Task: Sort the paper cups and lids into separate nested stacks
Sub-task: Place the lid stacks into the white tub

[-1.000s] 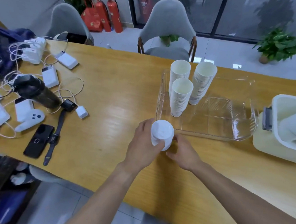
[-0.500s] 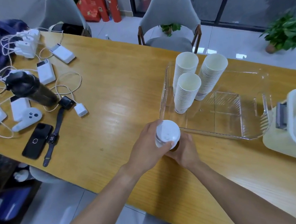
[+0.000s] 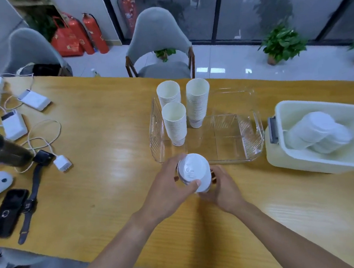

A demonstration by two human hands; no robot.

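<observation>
Now I see both hands, left hand [image 3: 165,189] and right hand [image 3: 224,188], gripping a lidded cup [image 3: 194,173] at 6 o'clock of the clear tray [image 3: 235,148], which holds three cup stacks [image 3: 175,123]; the white bin [image 3: 299,163] at 3 o'clock holds lidded cups [image 3: 318,132].

Soft, even light brightens the scene, glare streaks the wooden table [image 3: 100,126] toward five o'clock and the floor at one o'clock, edges bow outward, and everything looks slightly blurred.
</observation>
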